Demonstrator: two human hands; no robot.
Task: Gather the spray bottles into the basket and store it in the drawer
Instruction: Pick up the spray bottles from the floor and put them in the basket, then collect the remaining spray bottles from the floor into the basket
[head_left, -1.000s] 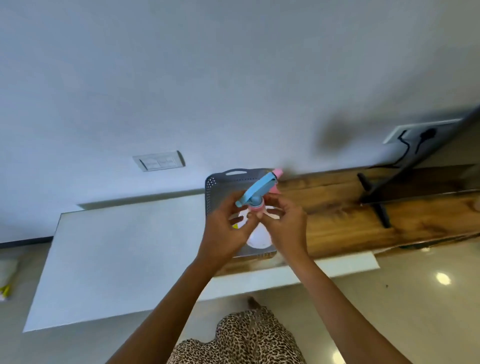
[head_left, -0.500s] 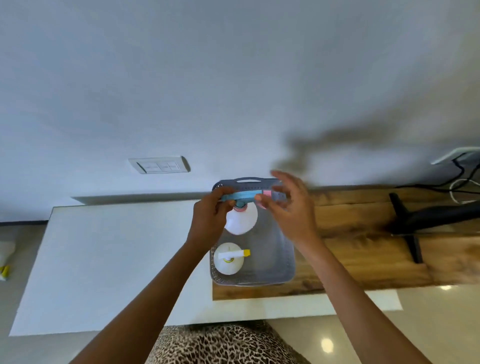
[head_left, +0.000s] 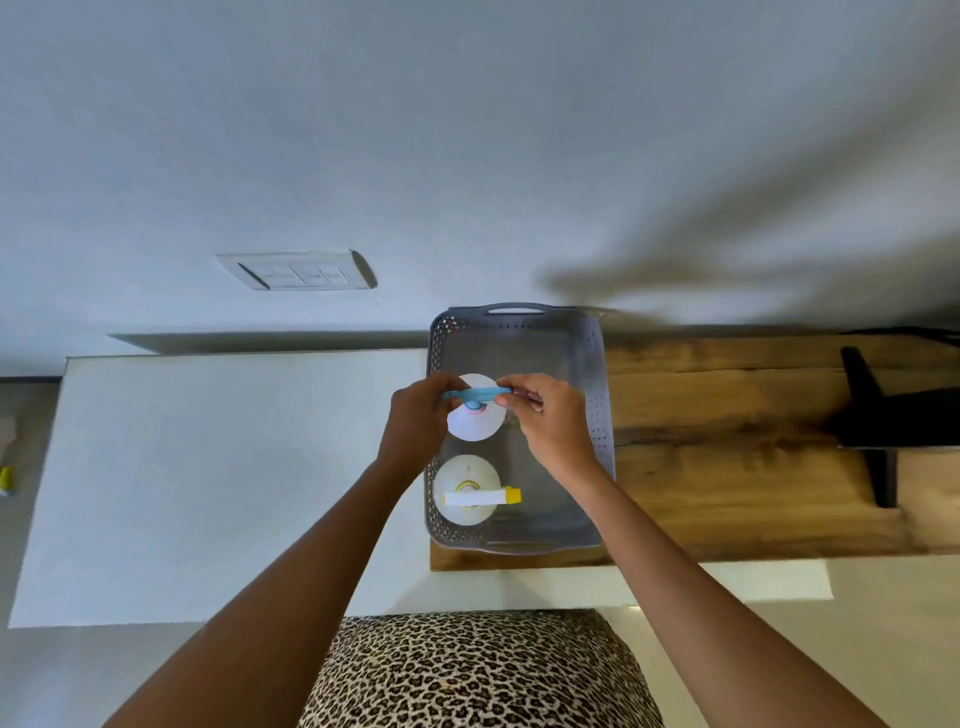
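Observation:
A grey perforated basket (head_left: 595, 395) stands on the wooden top. Inside its near-left corner a white spray bottle with a white and yellow head (head_left: 466, 496) stands upright. Above the basket's left middle I hold a white spray bottle with a blue head (head_left: 475, 421), seen from the top. My left hand (head_left: 415, 421) grips the left end of the blue head. My right hand (head_left: 553, 421) pinches the pink nozzle end on the right. The bottle's base is hidden, so whether it rests on the basket floor cannot be told.
A white counter (head_left: 208, 467) lies to the left of the wooden top (head_left: 727, 467). A black stand (head_left: 872, 415) sits at the far right. A wall switch plate (head_left: 296, 270) is behind. A small yellow object (head_left: 5, 480) lies on the floor at the far left.
Both hands have lowered the blue-headed bottle down and toward me into the basket's left middle. The view has tilted down, showing more of the basket.

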